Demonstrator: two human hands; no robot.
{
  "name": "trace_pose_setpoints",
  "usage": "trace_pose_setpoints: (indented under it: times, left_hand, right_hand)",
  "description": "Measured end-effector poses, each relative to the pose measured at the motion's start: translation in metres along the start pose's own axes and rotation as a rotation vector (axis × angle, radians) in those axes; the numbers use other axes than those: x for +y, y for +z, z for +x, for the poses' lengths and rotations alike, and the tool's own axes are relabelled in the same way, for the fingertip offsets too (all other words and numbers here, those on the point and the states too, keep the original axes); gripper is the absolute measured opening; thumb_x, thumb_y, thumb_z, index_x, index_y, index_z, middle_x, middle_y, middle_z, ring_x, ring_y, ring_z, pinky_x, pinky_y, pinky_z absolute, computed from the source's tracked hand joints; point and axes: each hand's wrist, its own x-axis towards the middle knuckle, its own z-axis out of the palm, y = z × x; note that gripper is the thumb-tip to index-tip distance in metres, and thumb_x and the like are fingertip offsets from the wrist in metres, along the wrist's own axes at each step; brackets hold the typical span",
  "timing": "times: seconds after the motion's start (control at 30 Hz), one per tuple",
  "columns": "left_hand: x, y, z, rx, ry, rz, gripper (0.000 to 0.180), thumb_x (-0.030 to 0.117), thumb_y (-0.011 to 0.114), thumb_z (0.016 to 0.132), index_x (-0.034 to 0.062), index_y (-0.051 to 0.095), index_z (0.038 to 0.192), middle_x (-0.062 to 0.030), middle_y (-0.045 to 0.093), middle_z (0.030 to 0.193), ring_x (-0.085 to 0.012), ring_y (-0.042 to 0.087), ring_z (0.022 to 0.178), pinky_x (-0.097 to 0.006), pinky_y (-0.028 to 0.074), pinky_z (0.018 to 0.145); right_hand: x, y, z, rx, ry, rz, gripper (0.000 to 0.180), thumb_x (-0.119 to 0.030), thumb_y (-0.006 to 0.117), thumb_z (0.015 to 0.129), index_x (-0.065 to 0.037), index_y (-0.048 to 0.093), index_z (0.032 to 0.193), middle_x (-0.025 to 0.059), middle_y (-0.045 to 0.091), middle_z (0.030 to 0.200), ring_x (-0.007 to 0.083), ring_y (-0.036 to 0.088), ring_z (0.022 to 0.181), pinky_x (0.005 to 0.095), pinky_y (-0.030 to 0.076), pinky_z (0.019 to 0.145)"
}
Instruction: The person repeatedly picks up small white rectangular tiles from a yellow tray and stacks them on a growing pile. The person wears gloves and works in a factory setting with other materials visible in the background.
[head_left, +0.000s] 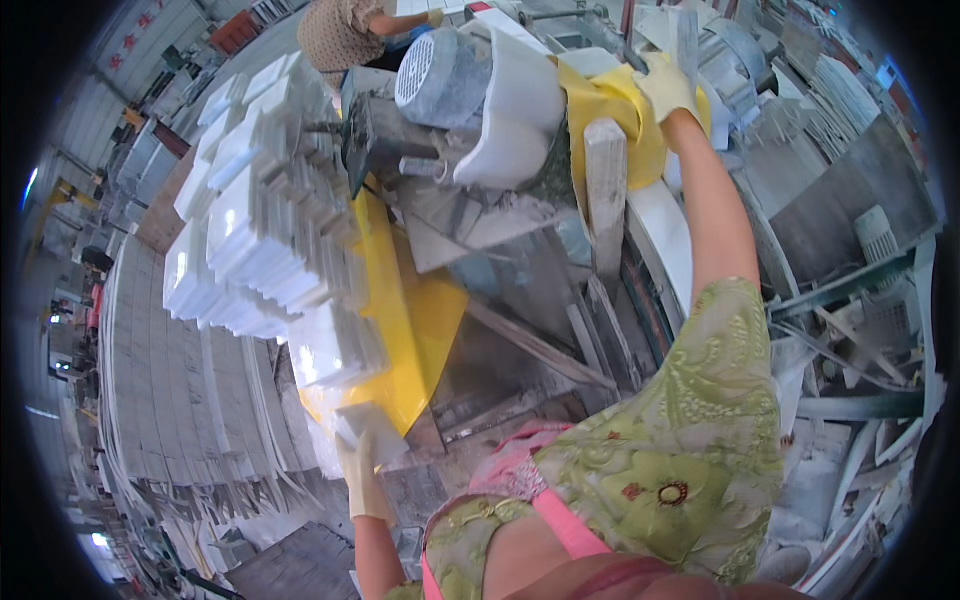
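My left hand (365,480), in a pale glove, grips a small white stone tile (352,422) beside the yellow sheet (425,345) at the lower left. Just beyond it stand stacks of white tiles (265,225), piled several rows high. My right arm reaches far forward. Its gloved hand (664,88) is closed at the far end of the machine, by a dark bar (632,55) and over a draped yellow cover (640,140). What the right fingers hold is too small to make out.
A grey motor (440,78) with a white guard (520,110) sits in the middle. An upright wooden post (605,190) stands in front of the yellow cover. Another person (340,35) bends at the far left. Long grey slabs (190,380) lie along the left; a metal frame (860,405) is at right.
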Motion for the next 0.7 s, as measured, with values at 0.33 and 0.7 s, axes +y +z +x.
trace_pose_setpoints:
  times: [0.33,0.7]
  left_hand:
    - [0.051,0.022,-0.038,0.032,-0.045,-0.063,0.064,0.009,0.062,0.086,0.0053,0.043,0.147,-0.0117,0.059,0.131,-0.0245,0.058,0.12,-0.037,0.046,0.101]
    - [0.037,0.018,-0.031,-0.065,0.113,-0.191,0.057,0.01,0.063,0.085,0.0021,0.049,0.14,-0.0113,0.063,0.124,-0.0242,0.064,0.111,-0.037,0.053,0.095]
  right_hand:
    - [-0.025,0.065,0.026,-0.222,0.125,-0.419,0.036,-0.03,0.062,0.086,-0.015,0.069,0.118,0.0179,0.069,0.12,0.0406,0.065,0.112,0.0506,0.051,0.094]
    - [-0.034,-0.051,-0.066,0.106,-0.267,-0.048,0.045,-0.042,0.057,0.098,-0.009,0.066,0.126,0.0162,0.067,0.127,0.034,0.062,0.119,0.0409,0.048,0.101]
